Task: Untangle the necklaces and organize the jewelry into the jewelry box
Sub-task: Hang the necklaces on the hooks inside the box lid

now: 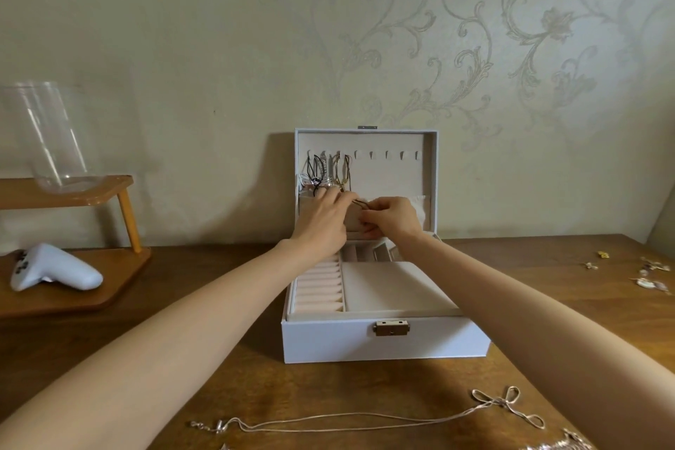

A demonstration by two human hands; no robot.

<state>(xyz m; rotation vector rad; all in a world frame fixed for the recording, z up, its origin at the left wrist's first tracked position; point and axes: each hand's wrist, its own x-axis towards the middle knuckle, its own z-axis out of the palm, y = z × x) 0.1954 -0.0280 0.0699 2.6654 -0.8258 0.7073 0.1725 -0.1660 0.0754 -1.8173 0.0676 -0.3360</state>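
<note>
Head view, from the left: a clear glass vase (47, 135) stands on the top tier of a small wooden shelf (120, 186) against the wall. On the shelf's lower tier lies a white controller (54, 268). The shelf sits on a brown wooden table (219, 358).

At the middle of the table stands the white jewelry box (383, 343), with its lid (387, 172) upright and a metal clasp (391, 328) on its front wall. Several hanging necklaces (330, 168) are hooked at the left end of the row of tabs inside the lid. Their lower ends drop into the fabric pocket (420, 210) across the lid's bottom. In the tray below, ring rolls (319, 289) fill the left compartment.

Both of the person's bare arms reach over the tray to the pocket. The left hand (323, 221) has its fingers bent against the pocket's top edge, just under the hanging necklaces. Whether those fingers pinch anything I cannot tell. Between the 2 hands runs a thin dark chain (361, 203), held just in front of the pocket. The right hand (392, 217) has its fingers curled and pinches that chain.

On the table in front of the box lies a long pale chain (365, 420), loosely looped at its right end. Well to the right of the box, small jewelry pieces (646, 272) lie scattered near the table's far edge.
</note>
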